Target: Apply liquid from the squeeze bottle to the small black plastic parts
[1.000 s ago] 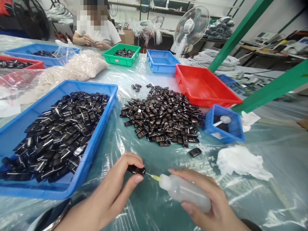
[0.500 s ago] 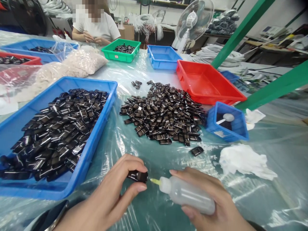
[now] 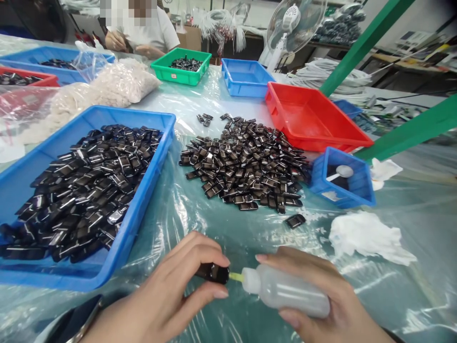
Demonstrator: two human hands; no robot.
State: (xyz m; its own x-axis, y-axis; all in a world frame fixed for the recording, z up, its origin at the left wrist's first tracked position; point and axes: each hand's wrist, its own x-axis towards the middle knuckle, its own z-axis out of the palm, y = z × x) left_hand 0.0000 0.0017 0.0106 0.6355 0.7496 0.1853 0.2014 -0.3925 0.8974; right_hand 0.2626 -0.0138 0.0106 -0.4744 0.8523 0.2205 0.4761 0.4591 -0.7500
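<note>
Between thumb and fingers, my left hand (image 3: 182, 286) pinches a small glossy black part (image 3: 213, 273) at the bottom middle. My right hand (image 3: 314, 286) is wrapped round a translucent white squeeze bottle (image 3: 291, 290) lying nearly level. Its thin yellow-green tip (image 3: 236, 276) meets the right end of the black part. Beyond the hands is a large heap of similar black parts (image 3: 246, 164), and one loose black part (image 3: 295, 220) lies apart from it, nearer my right hand.
Left, a large blue tray (image 3: 143, 209) holds many black parts. Right are a small blue bin (image 3: 342, 193) with a white spoon, crumpled white tissue (image 3: 371, 237) and a red tray (image 3: 314, 116). A green post (image 3: 414, 126) slants across the right. Opposite sits a person (image 3: 157, 28).
The yellow-green tip has gone from a small gap to meeting the black part's end. Both hands appear slightly farther right in view, and the background has shifted a little too.
</note>
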